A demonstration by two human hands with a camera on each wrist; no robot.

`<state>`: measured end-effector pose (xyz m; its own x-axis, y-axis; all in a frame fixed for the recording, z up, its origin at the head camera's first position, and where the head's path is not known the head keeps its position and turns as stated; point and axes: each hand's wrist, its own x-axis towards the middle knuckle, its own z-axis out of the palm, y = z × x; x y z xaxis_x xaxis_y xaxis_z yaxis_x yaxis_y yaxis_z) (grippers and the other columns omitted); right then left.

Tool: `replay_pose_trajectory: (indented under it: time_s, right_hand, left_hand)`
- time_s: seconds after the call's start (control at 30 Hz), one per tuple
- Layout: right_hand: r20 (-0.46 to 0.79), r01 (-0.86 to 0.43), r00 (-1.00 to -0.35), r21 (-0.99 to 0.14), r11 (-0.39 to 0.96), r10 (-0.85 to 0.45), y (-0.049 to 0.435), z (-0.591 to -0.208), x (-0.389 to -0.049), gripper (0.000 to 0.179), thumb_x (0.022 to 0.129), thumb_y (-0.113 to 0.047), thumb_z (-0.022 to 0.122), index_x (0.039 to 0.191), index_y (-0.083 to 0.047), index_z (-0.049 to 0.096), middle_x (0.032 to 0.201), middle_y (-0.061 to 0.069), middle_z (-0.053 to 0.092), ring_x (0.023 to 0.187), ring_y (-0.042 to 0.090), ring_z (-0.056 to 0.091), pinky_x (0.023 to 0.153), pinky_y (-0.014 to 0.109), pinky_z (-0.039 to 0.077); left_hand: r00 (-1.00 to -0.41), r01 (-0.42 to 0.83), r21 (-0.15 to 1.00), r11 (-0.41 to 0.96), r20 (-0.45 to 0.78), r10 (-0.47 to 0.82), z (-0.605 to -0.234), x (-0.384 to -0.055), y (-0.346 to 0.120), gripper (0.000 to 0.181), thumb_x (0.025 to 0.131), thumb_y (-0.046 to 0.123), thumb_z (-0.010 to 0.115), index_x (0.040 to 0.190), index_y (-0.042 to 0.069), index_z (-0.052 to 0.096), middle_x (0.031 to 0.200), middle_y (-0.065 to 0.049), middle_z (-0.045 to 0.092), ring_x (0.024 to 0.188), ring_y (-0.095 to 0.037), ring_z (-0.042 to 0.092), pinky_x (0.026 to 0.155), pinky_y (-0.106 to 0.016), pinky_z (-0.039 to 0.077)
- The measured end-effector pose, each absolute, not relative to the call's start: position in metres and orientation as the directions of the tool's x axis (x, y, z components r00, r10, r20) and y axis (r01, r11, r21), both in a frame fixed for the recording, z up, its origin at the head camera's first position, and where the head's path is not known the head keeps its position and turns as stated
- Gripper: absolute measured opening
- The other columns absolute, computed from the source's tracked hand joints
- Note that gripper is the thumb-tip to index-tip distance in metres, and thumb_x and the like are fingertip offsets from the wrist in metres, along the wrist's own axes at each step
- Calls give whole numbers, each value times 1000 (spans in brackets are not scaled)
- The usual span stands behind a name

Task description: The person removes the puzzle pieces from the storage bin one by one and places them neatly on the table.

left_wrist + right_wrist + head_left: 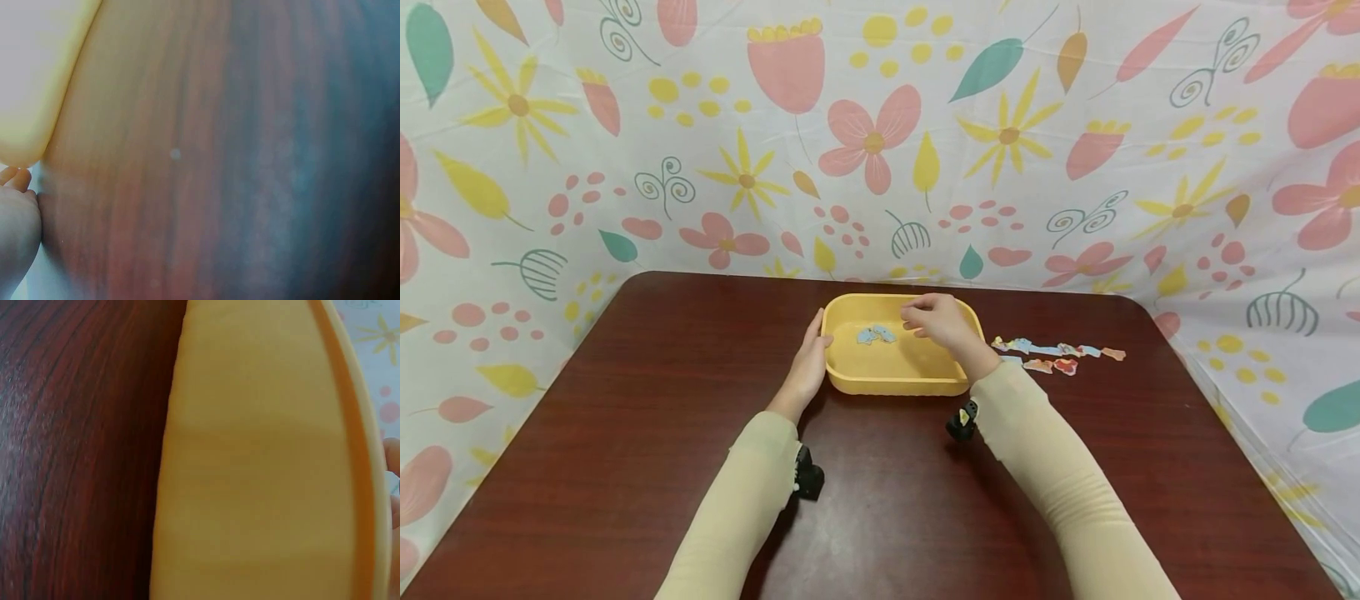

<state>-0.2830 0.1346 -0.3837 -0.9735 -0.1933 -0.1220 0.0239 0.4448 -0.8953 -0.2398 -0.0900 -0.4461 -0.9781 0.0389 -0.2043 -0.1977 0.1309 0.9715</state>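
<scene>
A yellow tray (895, 387) stands on the table, and light-blue paper cutouts (877, 334) lie inside it, left of its middle. At the tray's left side my left hand (806, 364) holds the wall, with the thumb at the rim and the other fingers along the outside. The left wrist view catches only part of this hand (19, 231) beside a tray corner (37, 125). My right hand (942, 321) hovers over the tray's right half with loosely bent fingers, and nothing shows between them. In the right wrist view the tray wall (262, 462) hides most of that hand.
Right of the tray, several small colourful cutouts (1064, 367) lie in two rough rows on the dark wood table (647, 433). A patterned cloth (872, 208) hangs behind the table's back edge. Black wrist cameras (807, 475) sit under both sleeves.
</scene>
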Motion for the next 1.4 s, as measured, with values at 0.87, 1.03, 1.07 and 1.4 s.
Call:
replay_pose_trajectory:
  time_s: [0.87, 1.03, 1.07, 1.4]
  right_hand:
    - [-72, -46, -987, -736, 675, -146, 113, -419, -296, 27, 89, -20, 64, 109, -2, 69, 112, 14, 65, 100, 27, 60, 78, 34, 52]
    - [-79, -69, -982, -694, 716, -171, 109, -422, -297, 29, 89, -19, 64, 112, -1, 68, 112, 15, 66, 104, 29, 60, 86, 39, 50]
    - [-75, -78, -981, -683, 726, -177, 109, -423, -298, 29, 89, -19, 65, 111, -1, 68, 112, 15, 66, 104, 28, 60, 87, 39, 50]
    - [-99, -138, -967, -573, 808, -235, 105, -427, -302, 32, 90, -20, 64, 114, 1, 67, 117, 16, 65, 111, 28, 58, 95, 39, 47]
  left_hand:
    - [-980, -187, 972, 145, -194, 38, -449, -238, -89, 57, 98, 30, 31, 151, 38, 11, 159, 6, 10, 144, -22, 18, 115, -45, 22]
    - [-978, -194, 972, 134, -202, 46, -448, -239, -90, 57, 99, 30, 31, 152, 37, 11, 159, 5, 10, 144, -22, 19, 114, -46, 23]
    - [-978, -196, 971, 133, -204, 46, -448, -239, -91, 57, 99, 30, 31, 152, 37, 11, 159, 6, 10, 144, -22, 19, 114, -46, 23]
    - [-978, -196, 972, 127, -202, 42, -447, -241, -91, 56, 98, 30, 31, 150, 43, 12, 159, 7, 10, 144, -21, 18, 115, -45, 23]
